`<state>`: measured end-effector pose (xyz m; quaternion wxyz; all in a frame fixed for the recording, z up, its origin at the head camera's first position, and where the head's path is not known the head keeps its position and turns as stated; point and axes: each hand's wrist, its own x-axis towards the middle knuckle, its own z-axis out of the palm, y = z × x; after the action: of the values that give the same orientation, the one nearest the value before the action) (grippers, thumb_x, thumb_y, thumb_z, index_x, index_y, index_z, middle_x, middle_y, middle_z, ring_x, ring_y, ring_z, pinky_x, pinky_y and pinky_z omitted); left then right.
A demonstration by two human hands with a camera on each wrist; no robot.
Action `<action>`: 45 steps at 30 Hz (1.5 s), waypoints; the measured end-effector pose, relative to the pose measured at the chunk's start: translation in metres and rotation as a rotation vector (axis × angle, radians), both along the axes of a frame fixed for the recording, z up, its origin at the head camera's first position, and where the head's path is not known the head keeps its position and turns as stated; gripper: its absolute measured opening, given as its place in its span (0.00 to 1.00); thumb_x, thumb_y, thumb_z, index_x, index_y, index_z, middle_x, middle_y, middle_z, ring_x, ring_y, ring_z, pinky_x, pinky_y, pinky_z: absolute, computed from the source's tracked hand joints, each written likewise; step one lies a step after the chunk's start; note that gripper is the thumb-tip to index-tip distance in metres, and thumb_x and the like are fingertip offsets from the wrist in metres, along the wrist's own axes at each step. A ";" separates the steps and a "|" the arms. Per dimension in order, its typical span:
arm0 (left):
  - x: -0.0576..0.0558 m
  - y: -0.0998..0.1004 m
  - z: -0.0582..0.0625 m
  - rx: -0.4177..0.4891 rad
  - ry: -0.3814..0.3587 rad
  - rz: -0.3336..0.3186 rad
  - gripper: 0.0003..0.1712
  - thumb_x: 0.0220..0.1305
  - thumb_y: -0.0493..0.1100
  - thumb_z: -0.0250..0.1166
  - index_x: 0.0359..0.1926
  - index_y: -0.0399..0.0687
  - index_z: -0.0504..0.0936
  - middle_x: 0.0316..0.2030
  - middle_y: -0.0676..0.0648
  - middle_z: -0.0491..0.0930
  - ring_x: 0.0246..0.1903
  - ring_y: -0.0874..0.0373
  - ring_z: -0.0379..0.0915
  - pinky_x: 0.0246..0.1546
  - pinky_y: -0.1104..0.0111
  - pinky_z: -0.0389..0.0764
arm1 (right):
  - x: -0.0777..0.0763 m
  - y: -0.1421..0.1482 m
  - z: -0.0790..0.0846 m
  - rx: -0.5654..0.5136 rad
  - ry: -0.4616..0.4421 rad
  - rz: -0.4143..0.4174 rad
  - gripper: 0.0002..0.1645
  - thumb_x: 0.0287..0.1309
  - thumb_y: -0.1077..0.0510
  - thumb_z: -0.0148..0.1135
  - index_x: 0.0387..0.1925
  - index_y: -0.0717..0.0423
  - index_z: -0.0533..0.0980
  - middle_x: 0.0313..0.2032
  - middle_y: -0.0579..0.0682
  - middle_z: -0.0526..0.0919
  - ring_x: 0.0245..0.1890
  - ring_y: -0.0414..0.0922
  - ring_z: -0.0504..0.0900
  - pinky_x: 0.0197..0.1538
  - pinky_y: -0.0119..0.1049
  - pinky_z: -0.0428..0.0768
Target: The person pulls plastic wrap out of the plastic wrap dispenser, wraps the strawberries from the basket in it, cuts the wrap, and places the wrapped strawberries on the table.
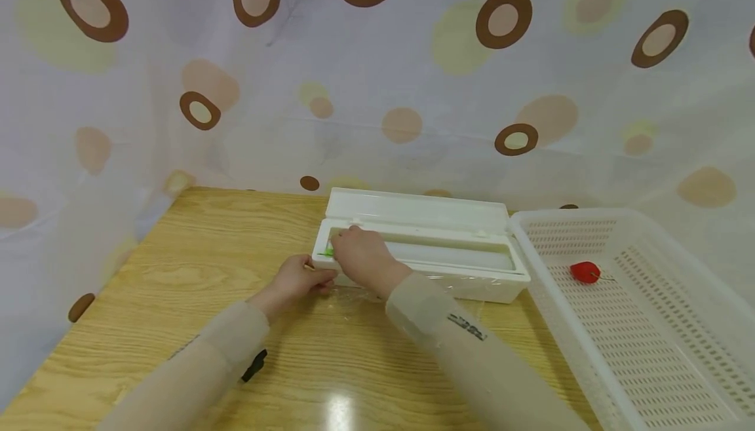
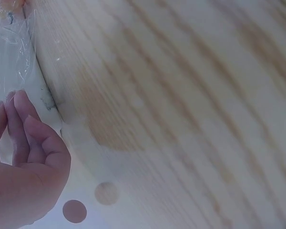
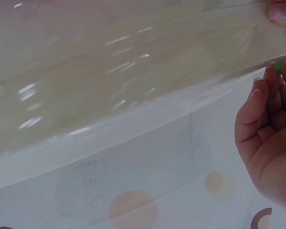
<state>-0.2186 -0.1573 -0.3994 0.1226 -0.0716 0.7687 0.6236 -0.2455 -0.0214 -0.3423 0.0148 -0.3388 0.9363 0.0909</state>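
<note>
A long white plastic wrap dispenser box lies on the table with its lid raised at the back. Inside it is a pale roll, and clear plastic wrap stretches out over the front edge. At the left end, my right hand pinches a small green slide cutter on the box's rail. My left hand is at the front left corner, thumb and fingers pinching the wrap, which wrinkles toward them in the right wrist view. Its exact grip is partly hidden.
A white perforated basket stands to the right, against the box's end. In it lies a small red object with a thin stem. A small black piece shows beside the left sleeve. A spotted curtain hangs behind the wooden table.
</note>
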 end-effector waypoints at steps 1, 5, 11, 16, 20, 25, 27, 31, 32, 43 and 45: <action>0.000 0.001 0.000 -0.005 0.003 -0.001 0.11 0.59 0.34 0.62 0.34 0.33 0.67 0.23 0.47 0.85 0.22 0.67 0.78 0.29 0.76 0.83 | 0.004 0.001 0.007 0.010 -0.019 -0.011 0.14 0.66 0.57 0.50 0.46 0.55 0.78 0.45 0.48 0.84 0.44 0.44 0.78 0.44 0.38 0.84; -0.001 0.003 0.000 -0.022 0.010 -0.009 0.11 0.59 0.34 0.62 0.33 0.33 0.67 0.24 0.45 0.86 0.22 0.67 0.78 0.29 0.76 0.84 | 0.005 0.008 0.008 0.029 -0.008 -0.001 0.12 0.64 0.59 0.52 0.45 0.55 0.79 0.44 0.49 0.84 0.44 0.45 0.79 0.43 0.39 0.84; -0.001 0.003 0.000 0.019 0.004 -0.006 0.11 0.58 0.32 0.62 0.32 0.34 0.66 0.20 0.49 0.83 0.21 0.67 0.78 0.28 0.76 0.83 | 0.004 0.021 0.012 0.069 -0.003 0.003 0.11 0.64 0.61 0.51 0.41 0.57 0.79 0.40 0.51 0.85 0.41 0.46 0.80 0.40 0.41 0.85; -0.002 0.002 -0.001 0.037 -0.009 0.005 0.12 0.58 0.32 0.62 0.31 0.36 0.65 0.19 0.51 0.82 0.21 0.68 0.78 0.27 0.77 0.83 | 0.001 0.033 0.013 0.050 -0.020 0.007 0.08 0.63 0.61 0.52 0.36 0.57 0.79 0.34 0.50 0.84 0.35 0.44 0.79 0.37 0.41 0.84; -0.003 0.002 -0.003 0.022 -0.016 0.005 0.11 0.57 0.32 0.63 0.33 0.34 0.66 0.21 0.50 0.82 0.21 0.68 0.78 0.27 0.77 0.83 | 0.002 0.039 0.014 0.044 -0.008 0.004 0.06 0.60 0.63 0.54 0.31 0.56 0.78 0.29 0.49 0.83 0.31 0.43 0.78 0.35 0.40 0.84; -0.004 0.002 -0.004 0.003 -0.025 0.011 0.12 0.57 0.33 0.63 0.35 0.33 0.68 0.22 0.49 0.81 0.22 0.67 0.77 0.27 0.78 0.82 | 0.003 0.046 0.017 0.053 -0.014 0.012 0.07 0.59 0.65 0.54 0.29 0.56 0.77 0.25 0.49 0.81 0.26 0.42 0.74 0.33 0.39 0.84; -0.003 0.002 -0.005 0.001 -0.023 0.006 0.12 0.57 0.33 0.63 0.35 0.32 0.68 0.22 0.49 0.80 0.22 0.67 0.77 0.27 0.78 0.82 | 0.004 0.051 0.019 0.049 -0.015 0.015 0.08 0.58 0.66 0.54 0.27 0.57 0.77 0.23 0.48 0.80 0.24 0.41 0.70 0.32 0.39 0.84; -0.003 0.001 -0.005 0.015 -0.019 0.005 0.11 0.57 0.33 0.63 0.34 0.33 0.67 0.22 0.50 0.79 0.22 0.67 0.76 0.26 0.79 0.81 | 0.004 0.064 0.024 0.027 -0.046 0.002 0.12 0.57 0.70 0.53 0.21 0.57 0.73 0.19 0.47 0.73 0.22 0.41 0.64 0.29 0.38 0.82; -0.003 0.001 -0.005 0.014 -0.018 0.005 0.11 0.57 0.33 0.63 0.34 0.33 0.67 0.22 0.50 0.79 0.21 0.68 0.76 0.25 0.80 0.81 | 0.004 0.068 0.025 0.024 -0.054 -0.007 0.12 0.57 0.70 0.53 0.20 0.57 0.73 0.19 0.47 0.72 0.22 0.41 0.64 0.29 0.39 0.82; -0.002 0.002 -0.002 -0.036 -0.023 -0.002 0.14 0.58 0.35 0.63 0.37 0.32 0.66 0.24 0.50 0.79 0.21 0.68 0.75 0.26 0.79 0.82 | 0.005 0.104 0.029 0.086 -0.065 -0.057 0.09 0.58 0.67 0.54 0.23 0.58 0.74 0.23 0.51 0.80 0.24 0.42 0.71 0.30 0.41 0.82; -0.002 0.002 -0.001 -0.043 -0.024 -0.006 0.14 0.58 0.35 0.63 0.37 0.32 0.66 0.23 0.50 0.79 0.21 0.68 0.75 0.26 0.78 0.82 | 0.006 0.107 0.030 0.080 -0.059 -0.057 0.10 0.58 0.68 0.54 0.22 0.58 0.73 0.23 0.51 0.79 0.23 0.42 0.70 0.29 0.42 0.82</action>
<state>-0.2205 -0.1553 -0.4006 0.1318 -0.0793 0.7806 0.6058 -0.2397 0.0855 -0.3127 0.0585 -0.3138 0.9404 0.1176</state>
